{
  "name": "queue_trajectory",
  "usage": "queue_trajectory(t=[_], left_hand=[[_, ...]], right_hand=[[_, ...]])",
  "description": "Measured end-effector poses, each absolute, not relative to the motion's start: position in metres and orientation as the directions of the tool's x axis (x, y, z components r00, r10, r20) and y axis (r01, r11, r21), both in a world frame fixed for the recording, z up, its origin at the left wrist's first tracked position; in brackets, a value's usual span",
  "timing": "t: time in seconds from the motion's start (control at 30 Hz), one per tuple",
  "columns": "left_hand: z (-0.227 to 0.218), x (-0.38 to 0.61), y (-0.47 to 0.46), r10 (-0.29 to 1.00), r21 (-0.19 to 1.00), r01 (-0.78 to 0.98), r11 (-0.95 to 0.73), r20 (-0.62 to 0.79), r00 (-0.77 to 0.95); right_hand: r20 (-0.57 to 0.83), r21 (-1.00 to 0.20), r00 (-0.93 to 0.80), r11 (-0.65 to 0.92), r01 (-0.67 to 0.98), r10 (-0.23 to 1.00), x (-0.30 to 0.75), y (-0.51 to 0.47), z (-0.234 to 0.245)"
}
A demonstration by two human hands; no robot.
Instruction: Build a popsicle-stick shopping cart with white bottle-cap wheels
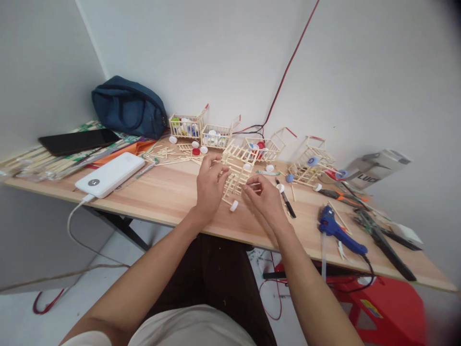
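While hands (210, 190) (265, 197) flank a cart (239, 174), their grip is unclear; a box (383, 168) reads "LUC".

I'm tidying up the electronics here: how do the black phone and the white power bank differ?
The phone is black; the power bank is white. The phone looks thin, the power bank thicker. The phone lies on bagged sticks, while the power bank lies nearer the front edge of the table, with a cable plugged in. Both are oblong.
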State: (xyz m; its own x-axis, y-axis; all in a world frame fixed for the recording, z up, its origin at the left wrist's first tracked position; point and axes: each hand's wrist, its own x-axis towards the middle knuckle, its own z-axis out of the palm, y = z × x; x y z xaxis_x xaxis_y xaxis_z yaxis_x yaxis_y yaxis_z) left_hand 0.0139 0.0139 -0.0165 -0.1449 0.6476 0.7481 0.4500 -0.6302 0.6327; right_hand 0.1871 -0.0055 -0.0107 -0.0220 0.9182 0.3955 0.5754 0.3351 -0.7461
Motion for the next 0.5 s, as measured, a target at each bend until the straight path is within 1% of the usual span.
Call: queue_trajectory(t=[0.1,0.17,0.27,0.5], left_hand=[[-0.016,0.015,0.013,0.652,0.639,0.448,-0.625,0.743,-0.151],[-0.015,0.015,0.012,0.652,0.641,0.446,-0.625,0.742,-0.153],[-0.014,0.016,0.012,0.649,0.639,0.444,-0.627,0.745,-0.155],[-0.015,0.014,0.011,0.636,0.623,0.481,-0.616,0.754,-0.162]], right_hand=[[0.444,-0.733,0.044,0.335,0.593,0.895,0.185,-0.006,-0.01],[0.518,-0.7,0.065,0.38,0.604,0.853,0.182,-0.005,-0.009],[0.612,-0.638,0.043,0.462,0.616,0.789,0.175,-0.004,-0.009],[0.632,-0.64,0.06,0.476,0.603,0.773,0.169,0.0,-0.007]])
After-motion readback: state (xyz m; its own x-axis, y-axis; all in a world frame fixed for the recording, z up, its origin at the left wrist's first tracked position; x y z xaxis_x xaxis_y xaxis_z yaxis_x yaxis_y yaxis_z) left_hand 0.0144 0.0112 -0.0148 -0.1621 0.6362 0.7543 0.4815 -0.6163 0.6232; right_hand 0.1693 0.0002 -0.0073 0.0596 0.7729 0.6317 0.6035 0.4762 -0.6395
